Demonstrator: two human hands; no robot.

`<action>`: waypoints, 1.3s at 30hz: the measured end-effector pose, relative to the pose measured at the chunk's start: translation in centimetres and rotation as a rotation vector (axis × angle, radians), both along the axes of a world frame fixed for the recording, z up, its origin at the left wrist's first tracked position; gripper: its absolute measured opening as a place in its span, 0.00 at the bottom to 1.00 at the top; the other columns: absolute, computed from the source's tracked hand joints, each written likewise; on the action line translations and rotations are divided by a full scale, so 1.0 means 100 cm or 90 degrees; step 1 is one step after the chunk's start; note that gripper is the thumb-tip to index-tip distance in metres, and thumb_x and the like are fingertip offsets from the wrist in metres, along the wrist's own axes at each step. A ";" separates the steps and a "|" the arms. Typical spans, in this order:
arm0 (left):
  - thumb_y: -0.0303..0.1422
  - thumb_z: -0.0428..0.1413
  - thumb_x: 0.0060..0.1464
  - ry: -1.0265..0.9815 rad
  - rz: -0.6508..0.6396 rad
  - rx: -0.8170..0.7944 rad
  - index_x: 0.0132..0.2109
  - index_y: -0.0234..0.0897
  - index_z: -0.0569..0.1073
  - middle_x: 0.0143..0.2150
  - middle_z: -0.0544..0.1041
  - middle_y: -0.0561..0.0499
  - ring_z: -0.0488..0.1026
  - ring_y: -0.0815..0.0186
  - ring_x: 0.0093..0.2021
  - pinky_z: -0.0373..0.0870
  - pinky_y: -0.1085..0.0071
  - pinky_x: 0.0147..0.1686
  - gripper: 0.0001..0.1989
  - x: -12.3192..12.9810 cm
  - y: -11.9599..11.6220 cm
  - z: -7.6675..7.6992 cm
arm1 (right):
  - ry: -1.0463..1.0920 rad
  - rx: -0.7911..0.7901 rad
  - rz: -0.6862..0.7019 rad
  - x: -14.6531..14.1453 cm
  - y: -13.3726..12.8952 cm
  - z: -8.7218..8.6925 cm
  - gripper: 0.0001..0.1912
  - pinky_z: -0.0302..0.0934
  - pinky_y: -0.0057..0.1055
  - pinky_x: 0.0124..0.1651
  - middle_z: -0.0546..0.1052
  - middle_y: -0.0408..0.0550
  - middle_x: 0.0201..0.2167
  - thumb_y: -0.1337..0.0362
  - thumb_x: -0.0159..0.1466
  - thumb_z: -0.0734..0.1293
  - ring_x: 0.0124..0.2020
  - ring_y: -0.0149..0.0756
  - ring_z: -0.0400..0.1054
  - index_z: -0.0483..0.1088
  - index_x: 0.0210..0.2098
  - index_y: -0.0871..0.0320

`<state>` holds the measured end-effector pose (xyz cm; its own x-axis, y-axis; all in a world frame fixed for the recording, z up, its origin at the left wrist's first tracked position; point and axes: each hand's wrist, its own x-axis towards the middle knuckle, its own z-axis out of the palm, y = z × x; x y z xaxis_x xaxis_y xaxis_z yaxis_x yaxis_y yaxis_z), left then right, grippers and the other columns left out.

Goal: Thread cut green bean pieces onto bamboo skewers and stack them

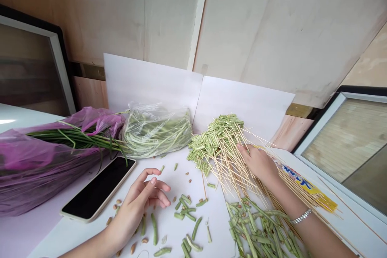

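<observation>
My left hand (145,195) hovers over the white table among scattered green bean pieces (186,209), its fingers curved and apart, with nothing in it. At the right, my right hand (260,165) reaches into a heap of bamboo skewers (225,165), its fingers closed on a skewer; the fingertips are partly hidden. Cut green bean pieces are threaded in rows on the skewers' far ends, forming a pile (219,133). Below my right forearm lies a heap of loose long beans (260,229). Bare skewers stick out of a yellow printed wrapper (305,185) beneath and beyond that forearm.
A phone (99,189) lies left of my left hand. Behind it are a purple plastic bag (51,161) with long green stalks (75,135) and a clear bag of long beans (157,131). White boards (151,84) stand along the back. Small brown seeds (133,248) dot the table.
</observation>
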<state>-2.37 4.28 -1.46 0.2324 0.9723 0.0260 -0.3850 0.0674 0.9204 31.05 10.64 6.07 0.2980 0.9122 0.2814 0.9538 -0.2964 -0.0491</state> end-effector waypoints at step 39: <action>0.36 0.60 0.53 0.156 -0.199 0.104 0.43 0.37 0.69 0.38 0.74 0.47 0.72 0.62 0.40 0.67 0.67 0.40 0.13 0.053 0.000 0.025 | 0.853 0.196 0.300 -0.058 -0.080 -0.001 0.19 0.45 0.25 0.16 0.53 0.31 0.14 0.44 0.64 0.57 0.12 0.24 0.45 0.57 0.29 0.53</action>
